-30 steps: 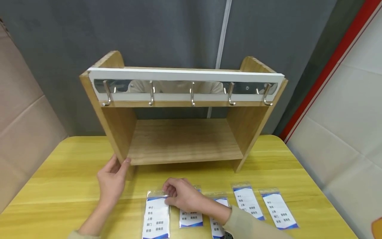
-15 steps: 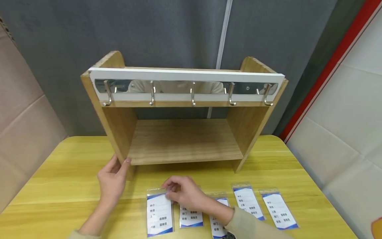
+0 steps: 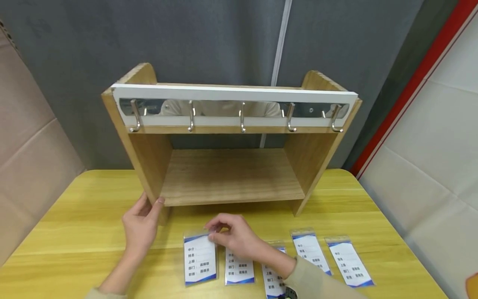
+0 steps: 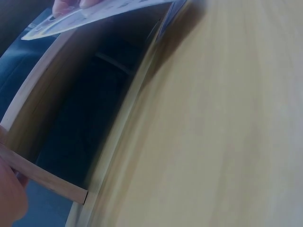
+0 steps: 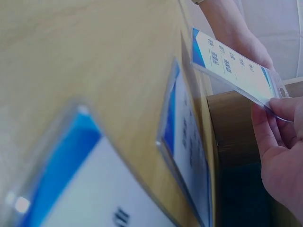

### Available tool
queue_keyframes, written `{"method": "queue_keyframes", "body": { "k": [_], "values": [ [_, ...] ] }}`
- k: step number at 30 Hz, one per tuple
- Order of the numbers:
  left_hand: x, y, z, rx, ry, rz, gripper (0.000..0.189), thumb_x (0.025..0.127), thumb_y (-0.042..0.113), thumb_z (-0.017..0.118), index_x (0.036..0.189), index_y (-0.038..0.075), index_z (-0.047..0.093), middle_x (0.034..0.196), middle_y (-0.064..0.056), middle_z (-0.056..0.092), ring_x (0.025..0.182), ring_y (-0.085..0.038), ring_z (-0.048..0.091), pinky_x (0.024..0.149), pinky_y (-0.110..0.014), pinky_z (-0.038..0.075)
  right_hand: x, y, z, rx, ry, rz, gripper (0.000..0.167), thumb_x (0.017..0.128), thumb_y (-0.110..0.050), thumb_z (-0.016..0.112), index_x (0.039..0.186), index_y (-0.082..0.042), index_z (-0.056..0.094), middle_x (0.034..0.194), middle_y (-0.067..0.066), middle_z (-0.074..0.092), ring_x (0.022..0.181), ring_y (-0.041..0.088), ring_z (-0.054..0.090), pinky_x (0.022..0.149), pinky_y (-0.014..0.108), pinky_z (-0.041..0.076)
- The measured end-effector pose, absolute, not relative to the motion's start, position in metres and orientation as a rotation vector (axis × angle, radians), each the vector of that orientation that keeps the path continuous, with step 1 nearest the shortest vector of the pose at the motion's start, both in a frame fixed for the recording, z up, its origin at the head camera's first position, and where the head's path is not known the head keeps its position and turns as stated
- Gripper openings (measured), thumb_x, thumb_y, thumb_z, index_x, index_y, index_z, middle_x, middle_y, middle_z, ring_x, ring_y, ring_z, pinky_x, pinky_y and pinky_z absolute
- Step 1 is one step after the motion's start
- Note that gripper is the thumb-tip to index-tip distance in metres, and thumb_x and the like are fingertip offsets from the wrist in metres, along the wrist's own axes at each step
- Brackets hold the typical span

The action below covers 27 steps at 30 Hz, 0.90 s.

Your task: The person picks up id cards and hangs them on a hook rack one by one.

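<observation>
My left hand (image 3: 140,232) grips the lower left corner of a small wooden desk shelf (image 3: 231,172), thumb at the front edge and fingers around the outer side. With thumb and fingers, my right hand (image 3: 239,238) pinches the top right corner of a clear-sleeved name badge (image 3: 199,259) printed white and blue. In the right wrist view this badge (image 5: 232,66) is tilted up off the table, its slotted top end by the fingertips. Other matching badges (image 3: 239,272) lie right of it, partly covered by my right hand and forearm.
Across the shelf's upper front runs a white rail (image 3: 235,92) with several metal hooks (image 3: 242,118). Two more badges (image 3: 350,263) lie at the right on the yellow wood-grain table (image 3: 56,236). A grey curtain (image 3: 209,41) hangs behind, with pale walls on both sides.
My right hand has moved slightly up and away from me, lifting the pinched badge and drawing it toward the shelf. The left hand has stayed at the shelf corner.
</observation>
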<state>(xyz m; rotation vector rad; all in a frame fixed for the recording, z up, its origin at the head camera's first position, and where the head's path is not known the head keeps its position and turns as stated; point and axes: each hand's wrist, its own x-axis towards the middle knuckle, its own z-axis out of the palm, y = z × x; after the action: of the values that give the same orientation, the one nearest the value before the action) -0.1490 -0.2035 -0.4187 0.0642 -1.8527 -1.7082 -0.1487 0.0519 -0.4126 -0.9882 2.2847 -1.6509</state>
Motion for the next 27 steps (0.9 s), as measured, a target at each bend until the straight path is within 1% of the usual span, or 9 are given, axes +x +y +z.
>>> {"method": "queue_keyframes", "body": {
  "k": [6, 12, 16, 19, 27],
  "values": [
    [-0.150, -0.202, -0.418, 0.072, -1.813, -1.711, 0.046, 0.094, -0.010, 0.066, 0.138, 0.001, 0.059, 0.131, -0.025, 0.060, 0.101, 0.004, 0.068, 0.088, -0.020, 0.058, -0.154, 0.054, -0.406, -1.040, 2.275, -1.721, 0.024, 0.091, 0.006, 0.071, 0.114, -0.004, 0.073, 0.104, 0.007, 0.071, 0.095, 0.017, 0.066, 0.082, 0.029, 0.065],
    [-0.150, -0.202, -0.418, 0.061, -1.802, -1.707, 0.045, 0.093, -0.011, 0.066, 0.137, -0.001, 0.059, 0.131, -0.026, 0.059, 0.103, 0.003, 0.068, 0.089, -0.019, 0.058, -0.159, 0.059, -0.397, -1.102, 2.266, -1.782, 0.024, 0.095, 0.003, 0.070, 0.117, -0.004, 0.074, 0.108, 0.006, 0.071, 0.097, 0.014, 0.067, 0.082, 0.030, 0.065],
    [-0.151, -0.202, -0.419, 0.051, -1.801, -1.710, 0.046, 0.094, -0.011, 0.066, 0.137, 0.000, 0.059, 0.131, -0.025, 0.059, 0.103, 0.003, 0.068, 0.089, -0.020, 0.058, -0.163, 0.061, -0.395, -1.185, 2.277, -1.837, 0.022, 0.094, 0.003, 0.070, 0.116, -0.002, 0.074, 0.110, 0.007, 0.072, 0.097, 0.013, 0.068, 0.081, 0.031, 0.066],
    [-0.151, -0.202, -0.419, 0.048, -1.804, -1.711, 0.045, 0.094, -0.011, 0.066, 0.137, 0.001, 0.060, 0.131, -0.025, 0.060, 0.104, 0.002, 0.068, 0.089, -0.021, 0.058, -0.166, 0.062, -0.391, -1.228, 2.301, -1.863, 0.022, 0.093, 0.006, 0.070, 0.114, -0.001, 0.074, 0.107, 0.008, 0.072, 0.094, 0.011, 0.067, 0.077, 0.029, 0.065],
    [-0.150, -0.202, -0.418, 0.053, -1.805, -1.718, 0.045, 0.094, -0.010, 0.067, 0.137, 0.000, 0.060, 0.130, -0.024, 0.060, 0.103, 0.003, 0.068, 0.090, -0.019, 0.058, -0.173, 0.061, -0.374, -1.182, 2.340, -1.920, 0.018, 0.095, 0.007, 0.068, 0.111, 0.002, 0.074, 0.108, 0.011, 0.070, 0.095, 0.013, 0.065, 0.076, 0.025, 0.064]
  ]
}}
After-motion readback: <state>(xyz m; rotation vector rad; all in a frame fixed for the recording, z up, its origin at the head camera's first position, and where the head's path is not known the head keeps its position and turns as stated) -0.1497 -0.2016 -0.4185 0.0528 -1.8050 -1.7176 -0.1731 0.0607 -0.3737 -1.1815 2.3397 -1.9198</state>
